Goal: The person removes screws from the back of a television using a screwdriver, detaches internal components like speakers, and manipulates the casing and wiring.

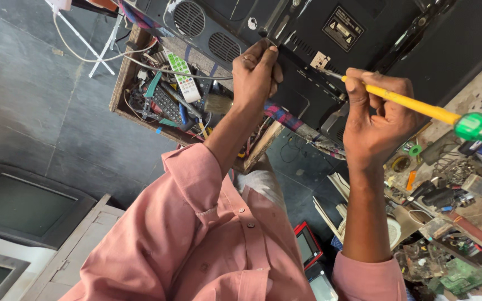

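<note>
A screwdriver (414, 106) with a yellow shaft and green handle is grasped in the right hand (375, 114), right of centre in the frame. The fingers are clenched around the shaft rather than the handle. Its metal tip is set against a small bracket (319, 59) on the black back of a set (308, 33), which fills the upper middle of the frame. The left hand (255, 69), at upper centre, is curled tight over an edge of the set, and the set is steadied by it.

The step in hand is judged to be work on a fastener at that bracket. The tool is best kept in line with the fastener and pressed firmly inward, so that the tip is not thrown out across the casing. The set should be held firmly by the left hand. Whether the tip is fully seated cannot be told. A crate (119, 83) of remotes and cables lies at upper left.
</note>
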